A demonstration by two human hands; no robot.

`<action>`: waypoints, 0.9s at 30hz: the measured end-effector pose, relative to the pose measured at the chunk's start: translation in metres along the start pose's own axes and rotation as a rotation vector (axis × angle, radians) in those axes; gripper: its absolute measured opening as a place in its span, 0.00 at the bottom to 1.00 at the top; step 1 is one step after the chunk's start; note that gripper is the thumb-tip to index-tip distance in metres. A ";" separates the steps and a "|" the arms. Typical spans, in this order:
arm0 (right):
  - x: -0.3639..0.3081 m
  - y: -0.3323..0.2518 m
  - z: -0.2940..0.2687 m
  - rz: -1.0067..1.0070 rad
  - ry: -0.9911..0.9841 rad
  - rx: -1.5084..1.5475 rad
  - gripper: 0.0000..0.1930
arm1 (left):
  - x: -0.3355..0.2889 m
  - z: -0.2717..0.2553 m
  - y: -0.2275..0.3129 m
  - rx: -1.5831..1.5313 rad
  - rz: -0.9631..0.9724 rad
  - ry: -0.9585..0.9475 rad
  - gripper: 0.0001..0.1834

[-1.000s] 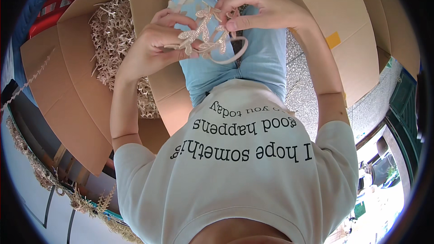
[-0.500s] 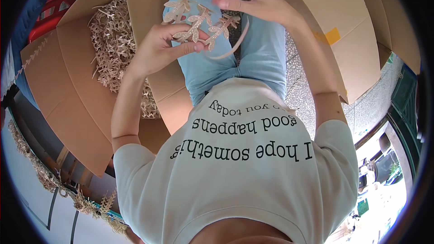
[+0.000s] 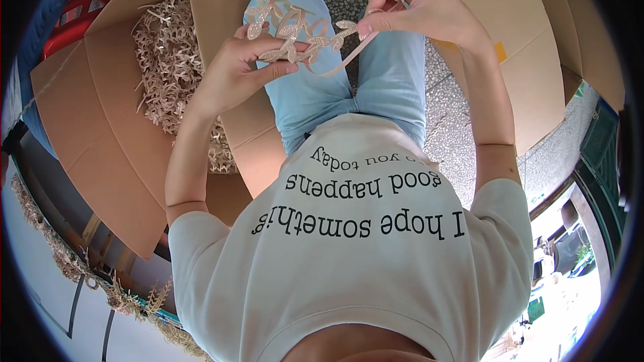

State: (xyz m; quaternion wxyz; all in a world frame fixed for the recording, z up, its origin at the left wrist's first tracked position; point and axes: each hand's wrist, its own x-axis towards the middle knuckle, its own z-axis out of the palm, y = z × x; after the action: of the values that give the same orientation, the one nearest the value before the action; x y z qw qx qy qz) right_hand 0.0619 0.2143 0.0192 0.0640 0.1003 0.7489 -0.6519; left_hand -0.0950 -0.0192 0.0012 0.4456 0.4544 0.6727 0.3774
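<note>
- Strip: beige leaves with a dotted sheen, looped, narrow plain band curving below; held up between both hands, above the light-blue jeans.
- Left hand: thumb and fingers closed on the leaves.
- Right hand: thumb and fingers pinching the strip's right part.
- Box: open cardboard, at left; heap of beige leaf pieces inside.
- Shirt: white, black lettering, upside down in view.

Your head-worn left fisheye faces steeply down from close above your printed white T-shirt, out to your light-blue jeans, left hand and right hand.
</note>
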 end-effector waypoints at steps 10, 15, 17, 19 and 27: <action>0.010 0.006 0.006 -0.005 -0.002 -0.018 0.07 | -0.002 -0.002 0.006 0.072 0.109 -0.102 0.10; 0.016 0.015 0.009 0.009 -0.040 0.009 0.08 | -0.003 -0.002 0.002 0.062 0.119 -0.153 0.10; 0.018 0.016 0.010 0.012 -0.059 -0.063 0.06 | -0.003 -0.003 -0.001 0.078 0.152 -0.161 0.10; 0.021 0.021 0.013 0.015 -0.079 -0.136 0.05 | -0.004 -0.002 -0.001 0.052 0.156 -0.155 0.10; 0.028 0.053 0.023 -0.145 -0.225 -0.108 0.16 | -0.004 -0.001 0.005 -0.157 0.119 -0.180 0.13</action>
State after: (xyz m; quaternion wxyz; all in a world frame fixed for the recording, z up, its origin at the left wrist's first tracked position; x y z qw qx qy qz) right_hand 0.0462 0.1998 -0.0413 0.1057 -0.0315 0.7761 -0.6209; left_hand -0.0938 -0.0220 0.0077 0.5154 0.4891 0.5702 0.4123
